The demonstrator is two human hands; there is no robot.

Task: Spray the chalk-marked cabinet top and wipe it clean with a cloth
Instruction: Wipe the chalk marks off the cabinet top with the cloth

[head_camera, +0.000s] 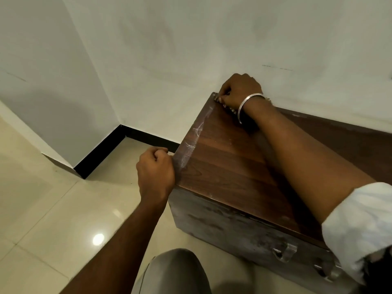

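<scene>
Head view: my right fingers (225,96) gripped a cloth (231,110) at the far corner of the cabinet top (229,166), left fingers (161,153) curled at its chalky edge, hold unclear.

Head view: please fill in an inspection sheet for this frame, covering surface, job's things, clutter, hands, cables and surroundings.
Surface: dark wooden cabinet top; a whitish chalk streak runs along its left edge.
Job's things: small patterned item at the far left corner, possibly the cloth; no spray bottle seen.
Clutter: nothing seen.
Hands: right hand grips the patterned item, with a silver bangle on its wrist; left hand is curled at the near left edge, and whether it holds anything is unclear.
Cables: nothing seen.
Surroundings: white wall, black skirting, glossy floor tiles; metal handles on the cabinet front.
</scene>
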